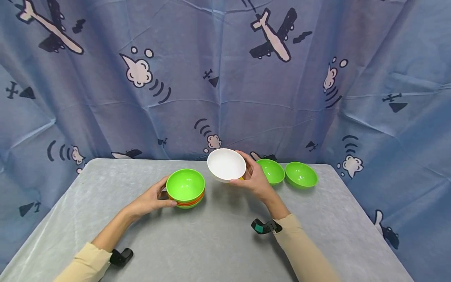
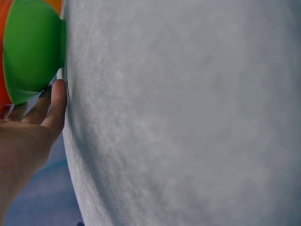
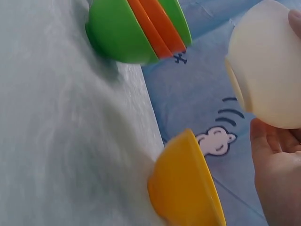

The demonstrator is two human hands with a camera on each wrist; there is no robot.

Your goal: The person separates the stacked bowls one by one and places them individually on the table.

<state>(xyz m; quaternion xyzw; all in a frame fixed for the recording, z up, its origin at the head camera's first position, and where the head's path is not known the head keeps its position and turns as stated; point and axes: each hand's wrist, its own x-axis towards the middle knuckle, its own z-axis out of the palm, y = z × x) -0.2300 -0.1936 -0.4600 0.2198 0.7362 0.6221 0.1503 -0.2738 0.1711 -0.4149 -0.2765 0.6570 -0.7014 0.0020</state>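
My left hand [image 1: 152, 200] holds the side of a stack of nested bowls, thumb at the near side and fingers at the far side. A green bowl [image 1: 185, 185] tops the stack, orange bowls [image 3: 150, 28] are in the middle, and another green bowl [image 2: 33, 49] forms its base. My right hand [image 1: 256, 179] grips a white bowl [image 1: 226, 165] by its right side, raised off the table and tilted. Below it, a yellow bowl [image 3: 186, 181] stands on the table; in the head view the white bowl and right hand hide most of it.
Two green bowls stand side by side at the back right, the nearer one [image 1: 271, 172] partly behind my right hand, the other [image 1: 301, 175] farther right. A grey cloth covers the table [image 1: 197, 246]. Behind it hangs a blue curtain [image 1: 183, 78] printed with airplanes.
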